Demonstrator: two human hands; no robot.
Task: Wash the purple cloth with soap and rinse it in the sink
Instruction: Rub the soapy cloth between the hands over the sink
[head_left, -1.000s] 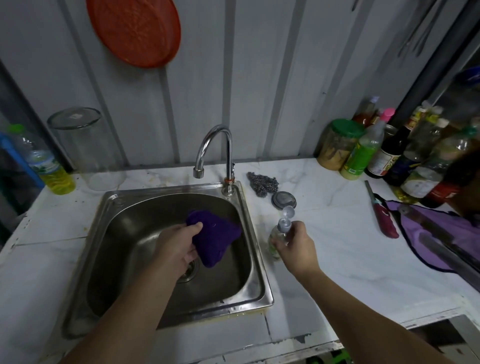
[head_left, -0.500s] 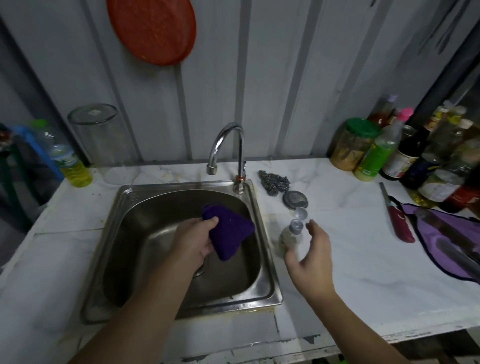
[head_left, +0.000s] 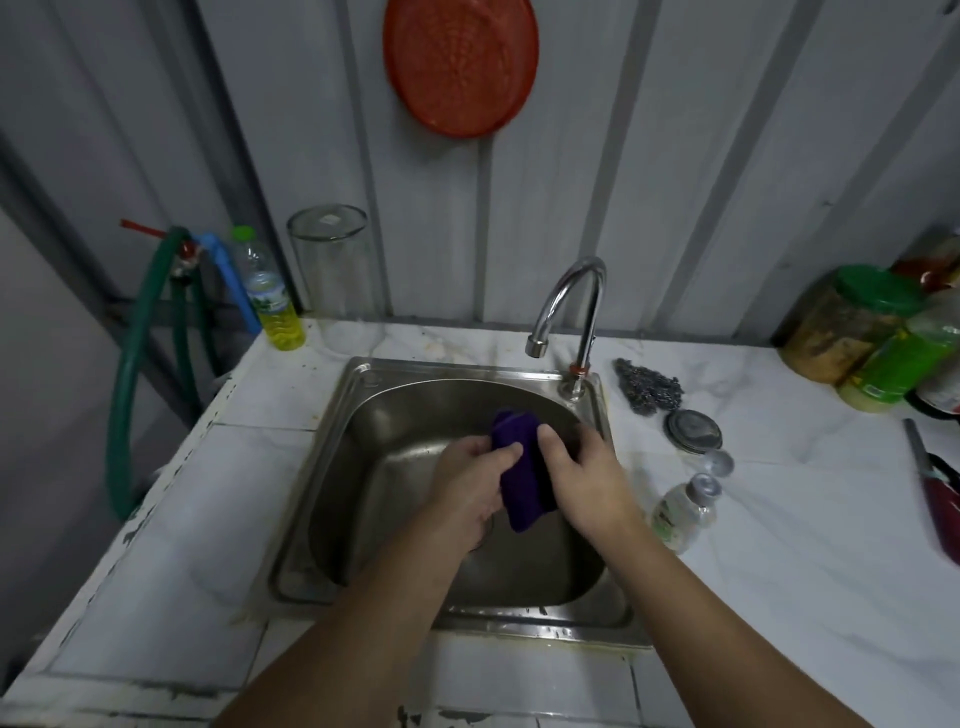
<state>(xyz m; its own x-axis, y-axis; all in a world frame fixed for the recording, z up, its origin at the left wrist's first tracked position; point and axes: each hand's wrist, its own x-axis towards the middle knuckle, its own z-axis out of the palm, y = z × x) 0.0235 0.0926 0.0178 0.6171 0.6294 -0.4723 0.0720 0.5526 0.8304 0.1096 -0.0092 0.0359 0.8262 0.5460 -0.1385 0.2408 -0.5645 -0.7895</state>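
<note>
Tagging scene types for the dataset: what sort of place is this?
Likely a simple home kitchen wash area: a stainless steel sink with a chrome gooseneck tap in a white marble-look counter, and green-lidded food jars against a corrugated metal wall.

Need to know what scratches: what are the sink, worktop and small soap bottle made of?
Sink: likely stainless steel, brushed grey with sheen. Worktop: white, grey-veined, glossy, marble or marble-look tile; grout lines visible. Soap bottle: clear, probably plastic, with contents showing through.
</note>
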